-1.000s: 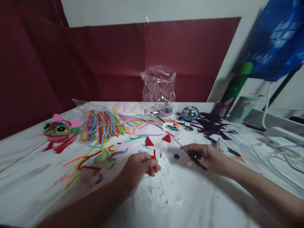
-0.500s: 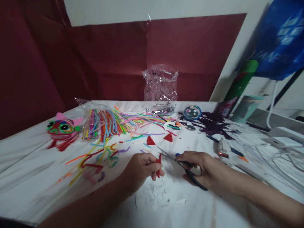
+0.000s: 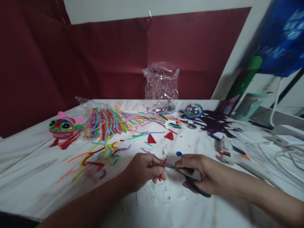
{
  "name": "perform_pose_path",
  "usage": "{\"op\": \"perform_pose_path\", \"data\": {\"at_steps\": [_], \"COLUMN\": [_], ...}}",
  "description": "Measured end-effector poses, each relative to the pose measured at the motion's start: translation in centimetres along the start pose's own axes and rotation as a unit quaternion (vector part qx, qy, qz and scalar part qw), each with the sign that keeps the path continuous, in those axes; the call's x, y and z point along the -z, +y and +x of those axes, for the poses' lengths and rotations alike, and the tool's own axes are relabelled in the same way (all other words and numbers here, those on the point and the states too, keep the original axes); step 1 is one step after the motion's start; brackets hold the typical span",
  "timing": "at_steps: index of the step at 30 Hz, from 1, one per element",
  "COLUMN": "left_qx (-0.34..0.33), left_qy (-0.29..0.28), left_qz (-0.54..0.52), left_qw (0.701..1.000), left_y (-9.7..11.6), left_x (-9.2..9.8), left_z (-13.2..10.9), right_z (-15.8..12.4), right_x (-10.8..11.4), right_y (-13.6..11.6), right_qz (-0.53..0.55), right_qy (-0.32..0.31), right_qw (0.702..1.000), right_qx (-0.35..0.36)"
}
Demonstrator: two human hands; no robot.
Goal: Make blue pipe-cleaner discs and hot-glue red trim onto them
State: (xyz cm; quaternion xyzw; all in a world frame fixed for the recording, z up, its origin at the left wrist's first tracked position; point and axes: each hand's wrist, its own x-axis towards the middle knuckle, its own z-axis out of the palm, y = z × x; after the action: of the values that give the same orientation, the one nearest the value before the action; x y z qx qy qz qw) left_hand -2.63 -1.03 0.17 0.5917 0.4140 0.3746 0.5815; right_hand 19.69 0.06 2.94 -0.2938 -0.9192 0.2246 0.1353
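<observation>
Between the fingers of my left hand (image 3: 144, 168) is a short red pipe cleaner piece (image 3: 165, 162), its ends poking out above and below. My right hand (image 3: 199, 173) is closed around the black handles of a pair of scissors (image 3: 174, 166). The scissor blades lie across the red piece, close to my left fingertips. Beyond my hands, two red triangles (image 3: 151, 139) rest on the table, with a small blue disc (image 3: 179, 154) nearer my right hand.
Loose pipe cleaners (image 3: 111, 122) fill the back left beside a colourful fish-like figure (image 3: 64, 126). Dark purple strands (image 3: 216, 123) and a clear dome (image 3: 193, 110) are at the back right. A glue gun (image 3: 225, 148) and white cables (image 3: 273, 161) lie to the right.
The scissors have moved from just beside the red piece to across it, with the blades lower and nearer my left fingers. My left hand still pinches the red piece.
</observation>
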Motion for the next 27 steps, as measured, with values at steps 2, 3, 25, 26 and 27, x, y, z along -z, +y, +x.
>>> {"op": "perform_pose_path", "data": {"at_steps": [2,3,25,26,27], "left_qx": [-0.001,-0.001,-0.021,-0.021,-0.021], "left_qy": [0.000,-0.002,0.000,-0.003,-0.006], "left_qz": [0.000,0.000,-0.026,-0.029,-0.031], "left_qw": [1.000,1.000,0.999,0.999,0.999], "left_y": [0.1,0.2,0.1,0.0,-0.1], "left_x": [0.0,-0.1,1.0,1.1,1.1], "left_z": [0.0,-0.1,0.4,0.4,0.5], "right_z": [0.0,0.0,1.0,1.0,1.0], "right_x": [-0.2,-0.3,-0.4,-0.4,-0.3], "right_y": [0.1,0.1,0.8,0.7,0.7], "right_qz": [-0.005,-0.006,-0.057,-0.056,-0.055], "right_qy": [0.001,0.002,0.040,0.042,0.043], "right_qw": [1.000,1.000,0.995,0.994,0.994], "right_qx": [-0.001,-0.001,0.076,0.078,0.081]}}
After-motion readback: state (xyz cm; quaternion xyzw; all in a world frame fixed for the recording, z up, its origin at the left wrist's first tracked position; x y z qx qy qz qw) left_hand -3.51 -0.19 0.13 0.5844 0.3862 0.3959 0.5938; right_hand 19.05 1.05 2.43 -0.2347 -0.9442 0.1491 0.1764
